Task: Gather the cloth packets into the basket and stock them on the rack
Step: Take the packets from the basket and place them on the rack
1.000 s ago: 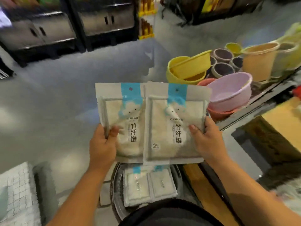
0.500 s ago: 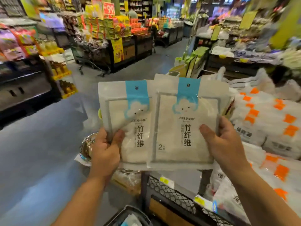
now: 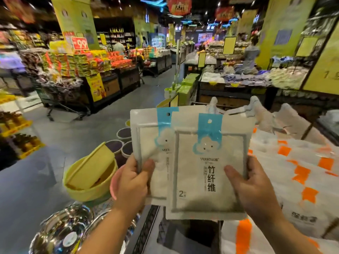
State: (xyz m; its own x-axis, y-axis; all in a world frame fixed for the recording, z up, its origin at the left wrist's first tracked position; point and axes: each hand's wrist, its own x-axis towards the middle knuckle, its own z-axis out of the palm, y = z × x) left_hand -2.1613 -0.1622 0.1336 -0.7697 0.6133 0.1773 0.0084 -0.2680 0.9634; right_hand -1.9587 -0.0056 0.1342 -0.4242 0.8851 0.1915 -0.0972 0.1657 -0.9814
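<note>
The left hand [image 3: 131, 182] pinches the rear packet [image 3: 152, 143] at 9 o'clock; the right hand [image 3: 256, 189] has fingers curled round the front packet [image 3: 207, 171]. The slick, overlapping packets might slide apart, probably dropping toward the basin [image 3: 86, 193] at 8 o'clock.

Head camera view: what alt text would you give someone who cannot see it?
A person's hands hold up two white cloth packets with blue labels in a supermarket aisle: the left hand pinches the left packet, the right hand grips the right packet, which overlaps it in front. Yellow basins sit lower left, white-and-orange bags at right.
</note>
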